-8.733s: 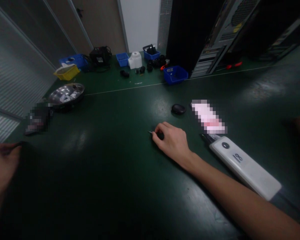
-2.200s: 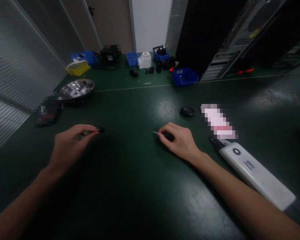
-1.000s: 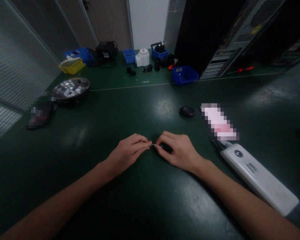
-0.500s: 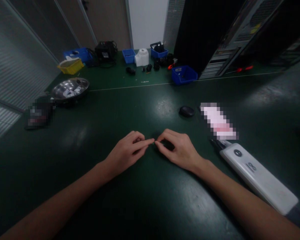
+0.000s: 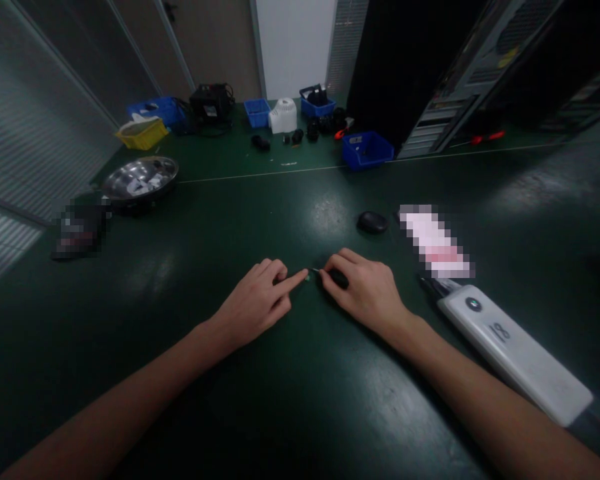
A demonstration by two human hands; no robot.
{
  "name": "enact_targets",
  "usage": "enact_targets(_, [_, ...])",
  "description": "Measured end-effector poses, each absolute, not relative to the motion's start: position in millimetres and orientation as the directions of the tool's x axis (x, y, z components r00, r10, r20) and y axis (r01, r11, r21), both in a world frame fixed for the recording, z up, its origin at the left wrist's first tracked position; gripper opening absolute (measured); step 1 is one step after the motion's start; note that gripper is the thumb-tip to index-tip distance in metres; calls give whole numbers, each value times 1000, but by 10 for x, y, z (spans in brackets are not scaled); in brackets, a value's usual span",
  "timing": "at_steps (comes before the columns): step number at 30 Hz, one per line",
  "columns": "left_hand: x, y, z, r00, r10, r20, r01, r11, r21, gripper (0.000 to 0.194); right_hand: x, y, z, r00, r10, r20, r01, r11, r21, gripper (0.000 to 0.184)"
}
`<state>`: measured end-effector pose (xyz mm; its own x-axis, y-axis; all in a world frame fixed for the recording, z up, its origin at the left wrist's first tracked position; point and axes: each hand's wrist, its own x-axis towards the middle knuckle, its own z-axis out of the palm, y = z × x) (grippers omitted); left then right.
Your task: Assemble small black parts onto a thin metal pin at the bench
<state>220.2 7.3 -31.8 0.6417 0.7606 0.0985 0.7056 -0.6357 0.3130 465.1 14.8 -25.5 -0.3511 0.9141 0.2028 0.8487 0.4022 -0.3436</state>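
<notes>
Both of my hands rest on the dark green table near its middle. My right hand is closed round a small black-handled tool whose thin metal tip points left. My left hand has its fingers curled and the index finger stretched out toward that tip. A tiny pale part lies on the table just off the fingertip, under the tool's tip. Whether the finger touches it I cannot tell.
A white bar-shaped device marked 18 lies right of my right arm, a blurred pink item and a black oval object beyond it. A metal bowl sits far left. Blue bins, a yellow bin and computer cases line the back.
My left hand came in from the left until it met the right hand at the tool's tip. In the last half second its pinch loosened and the index finger stretched out.
</notes>
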Motion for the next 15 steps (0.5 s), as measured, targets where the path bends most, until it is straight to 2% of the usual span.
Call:
enact_targets(4, [2240,69,-281,648,752,122,644,-627,439,45,4660,160,-276,-288,929,231,854,359,-376,19])
enact_targets(6, [2273,78,-271,658,741,135,619,-635,462,39,4661,162,-287,-275,928,251,852,356,-383,20])
enact_targets(12, [2242,99,-263,734,668,122,597,-721,352,41,4657,161,-279,-271,932,239,848,349,-399,20])
enact_targets(15, [1988,133,-289,711,692,127,631,-707,320,44,4659,167,-271,-270,937,224,842,342,-417,20])
